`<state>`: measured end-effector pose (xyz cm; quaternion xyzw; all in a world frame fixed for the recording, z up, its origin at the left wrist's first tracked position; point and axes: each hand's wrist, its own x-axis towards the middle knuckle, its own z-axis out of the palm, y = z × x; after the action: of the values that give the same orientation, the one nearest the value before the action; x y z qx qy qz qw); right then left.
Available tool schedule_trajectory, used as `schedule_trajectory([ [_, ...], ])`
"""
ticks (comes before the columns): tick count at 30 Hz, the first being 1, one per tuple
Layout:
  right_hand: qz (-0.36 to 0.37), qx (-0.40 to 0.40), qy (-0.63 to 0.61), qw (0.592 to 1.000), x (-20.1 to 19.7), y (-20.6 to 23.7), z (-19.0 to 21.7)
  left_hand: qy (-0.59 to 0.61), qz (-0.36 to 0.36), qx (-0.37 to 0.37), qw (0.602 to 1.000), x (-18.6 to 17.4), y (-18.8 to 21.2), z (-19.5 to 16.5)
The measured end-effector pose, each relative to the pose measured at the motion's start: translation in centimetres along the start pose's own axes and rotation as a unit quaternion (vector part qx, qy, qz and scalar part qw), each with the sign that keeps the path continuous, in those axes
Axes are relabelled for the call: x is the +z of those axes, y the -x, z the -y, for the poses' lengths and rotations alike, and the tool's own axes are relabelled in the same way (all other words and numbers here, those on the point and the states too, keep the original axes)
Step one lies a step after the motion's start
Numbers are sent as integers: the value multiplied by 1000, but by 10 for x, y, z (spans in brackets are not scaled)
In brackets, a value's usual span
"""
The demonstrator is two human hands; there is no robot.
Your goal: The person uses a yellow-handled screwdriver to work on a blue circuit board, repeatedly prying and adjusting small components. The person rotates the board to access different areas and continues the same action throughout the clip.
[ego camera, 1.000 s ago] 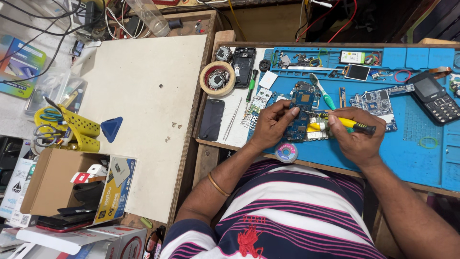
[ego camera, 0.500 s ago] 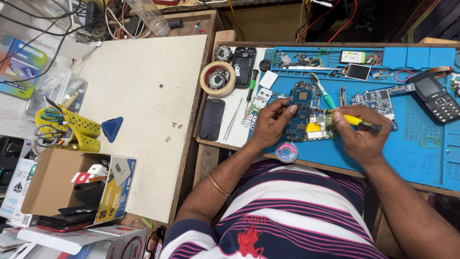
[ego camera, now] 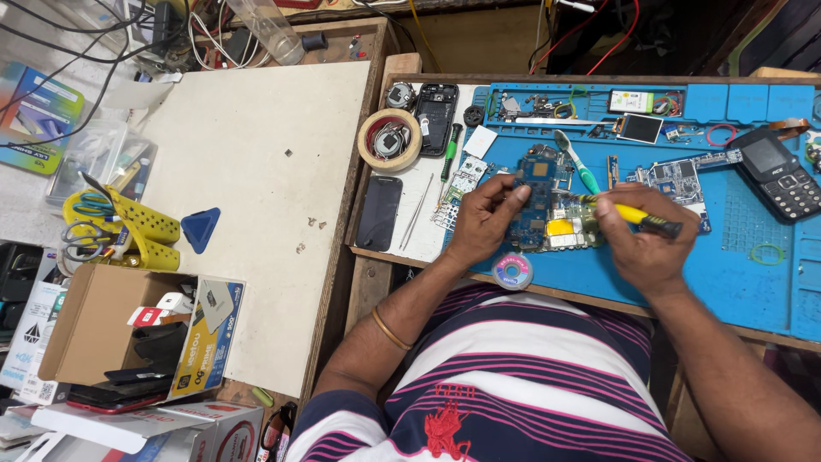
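Person seated at the counter (ego camera: 599, 295), working on a blue circuit board (ego camera: 537, 198) lying on the blue repair mat (ego camera: 735, 274) near the counter's front edge. Left hand (ego camera: 484, 221) grips the board's left edge, fingers curled over it, pinning it flat to the mat. Right hand (ego camera: 643, 244) is closed around a yellow-handled screwdriver (ego camera: 637, 216), tip aimed left onto the board's right side, beside a yellow patch on the board.

Step in hand, by my read: working a screw or small part on the board with the driver, board held steady. Whether the tip is seated in a screw is too small to tell. Next move calls for a steady board, tip kept square, light pressure; a slip could scratch the board or send a small part flying.

Around it: a solder wick spool (ego camera: 513, 270) just in front of the left hand at the mat's front edge. A teal toothbrush (ego camera: 576, 161) behind the board. A second bare circuit board (ego camera: 676, 181) to the right, and a black keypad phone (ego camera: 776, 171) toward the counter's right edge. Tape roll (ego camera: 390, 139), black phone frame (ego camera: 434, 115) and green screwdriver (ego camera: 448, 151) sit at the counter's back-left corner; a dark phone screen (ego camera: 379, 212) and tweezers (ego camera: 416, 221) lie by its left edge.
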<state>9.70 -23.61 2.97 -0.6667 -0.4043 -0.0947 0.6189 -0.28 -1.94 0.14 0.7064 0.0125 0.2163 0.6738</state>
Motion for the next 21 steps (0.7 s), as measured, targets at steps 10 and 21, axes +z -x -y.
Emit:
schedule_trajectory([
  [10,70,-72,94,991,5,-1,15,-8,4,1,1000,0,0,2],
  [21,94,-129,173,972,13,-3,22,-6,-16,-17,1000,0,-2,1],
])
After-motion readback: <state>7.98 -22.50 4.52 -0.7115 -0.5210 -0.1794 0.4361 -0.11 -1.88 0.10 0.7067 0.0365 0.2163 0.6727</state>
